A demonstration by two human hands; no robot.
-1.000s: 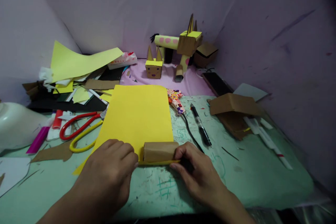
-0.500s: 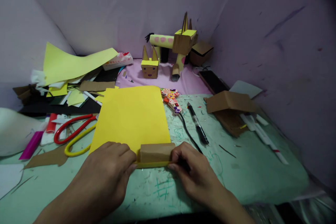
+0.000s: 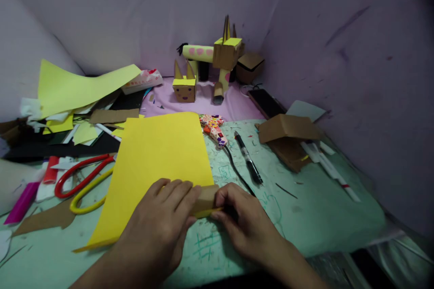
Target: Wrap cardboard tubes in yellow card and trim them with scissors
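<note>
A large sheet of yellow paper (image 3: 162, 149) lies on the table, its near edge turned up along a short brown cardboard roll (image 3: 205, 198). My left hand (image 3: 166, 216) lies over the left part of the roll, fingers bent across its top and thumb at the near side. At the roll's right end, my right hand (image 3: 242, 214) pinches the cardboard together with the paper edge. The left half of the roll is hidden under my left fingers.
Red and yellow scissors (image 3: 86, 176) lie left of the paper. To the right are a floral glue gun (image 3: 215, 131) with a black cord, a black pen (image 3: 248, 158) and folded cardboard (image 3: 288, 128). Cardboard animal figures (image 3: 185, 88) stand at the back.
My left hand has slid right and over the cardboard roll, uncovering the paper's near left corner. My right hand keeps its pinch at the right end. The view has shifted slightly.
</note>
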